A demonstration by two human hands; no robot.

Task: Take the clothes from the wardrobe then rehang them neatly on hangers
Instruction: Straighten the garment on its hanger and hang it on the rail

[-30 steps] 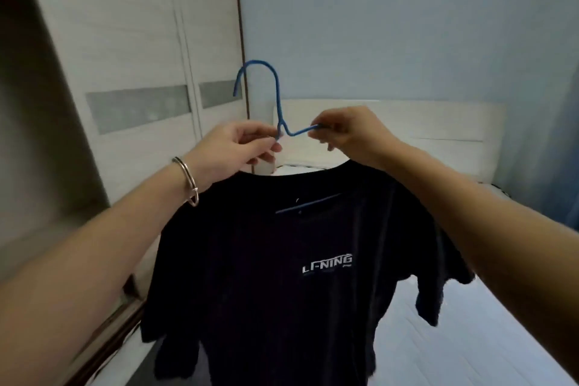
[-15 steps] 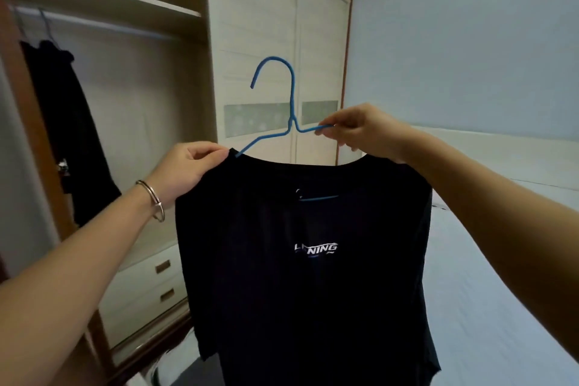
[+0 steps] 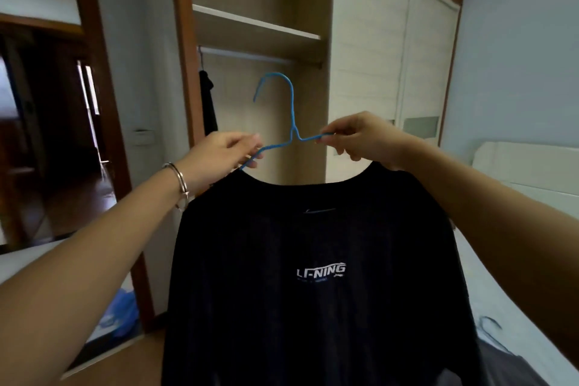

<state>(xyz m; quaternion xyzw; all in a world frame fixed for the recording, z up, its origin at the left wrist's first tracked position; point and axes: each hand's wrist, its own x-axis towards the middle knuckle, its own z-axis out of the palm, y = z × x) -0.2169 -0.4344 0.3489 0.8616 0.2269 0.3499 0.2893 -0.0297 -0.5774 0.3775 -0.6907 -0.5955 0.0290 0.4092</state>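
Observation:
A black T-shirt [image 3: 313,291] with a white LI-NING logo hangs on a blue wire hanger [image 3: 293,122], held up in front of the open wardrobe. My left hand [image 3: 219,157] pinches the hanger's left arm at the collar. On the other side, my right hand [image 3: 360,138] pinches the hanger's right arm. The hook points up, a little below the wardrobe rail [image 3: 247,55]. One dark garment [image 3: 208,103] hangs at the rail's left end.
A shelf [image 3: 257,25] sits above the rail. White sliding doors [image 3: 391,72] stand to the right. The bed [image 3: 517,276] is at right, with another hanger [image 3: 490,327] and dark cloth on it. A doorway [image 3: 47,135] opens at left; a blue bag [image 3: 123,310] lies on the floor.
The view has swung left, so the open wardrobe bay now stands straight behind the hanger. My left hand has slid from the shirt's shoulder up onto the hanger's arm.

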